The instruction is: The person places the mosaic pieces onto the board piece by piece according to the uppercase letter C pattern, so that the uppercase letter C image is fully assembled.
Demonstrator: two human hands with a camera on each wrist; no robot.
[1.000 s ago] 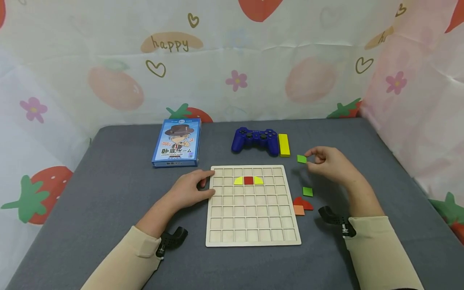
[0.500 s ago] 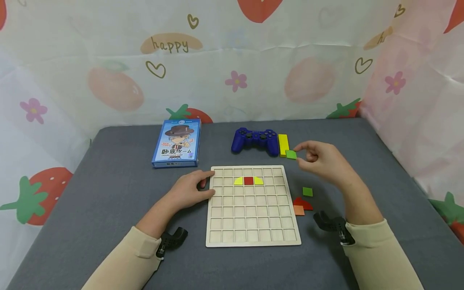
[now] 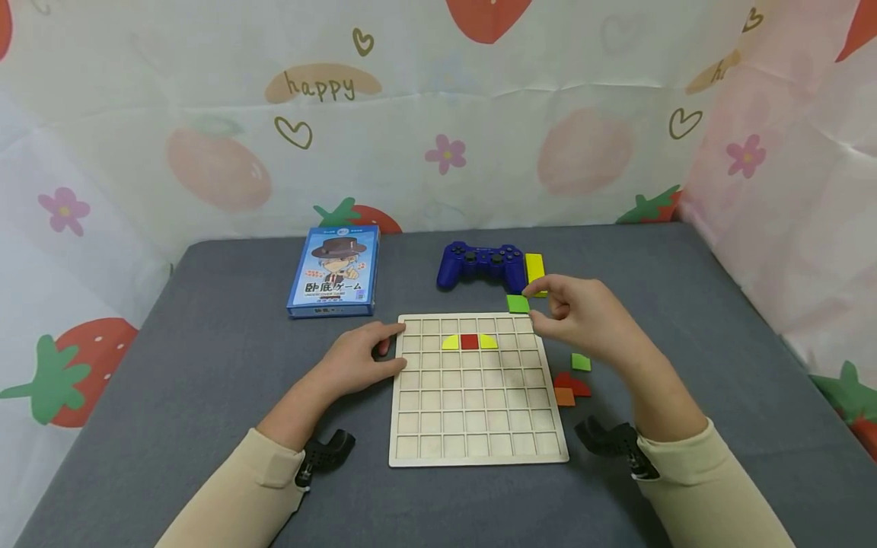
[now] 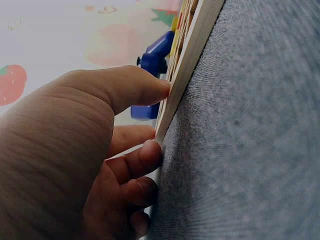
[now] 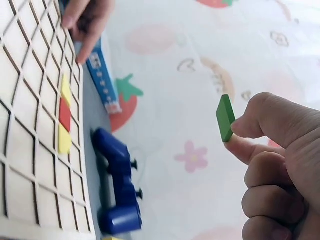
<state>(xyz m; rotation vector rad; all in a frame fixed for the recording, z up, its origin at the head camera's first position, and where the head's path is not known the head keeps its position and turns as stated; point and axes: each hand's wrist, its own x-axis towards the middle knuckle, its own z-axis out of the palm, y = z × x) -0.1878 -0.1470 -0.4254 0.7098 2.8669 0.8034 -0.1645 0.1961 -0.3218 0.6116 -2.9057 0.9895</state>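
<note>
The pale wooden grid board [image 3: 477,388] is seen from above and forward by the head view, edge-on and very near by the left wrist [image 4: 186,65], obliquely by the right wrist [image 5: 35,125].

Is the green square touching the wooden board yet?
Apart. The right wrist view shows the green square pinched in the right hand's fingers, lifted clear of the wooden board.
</note>
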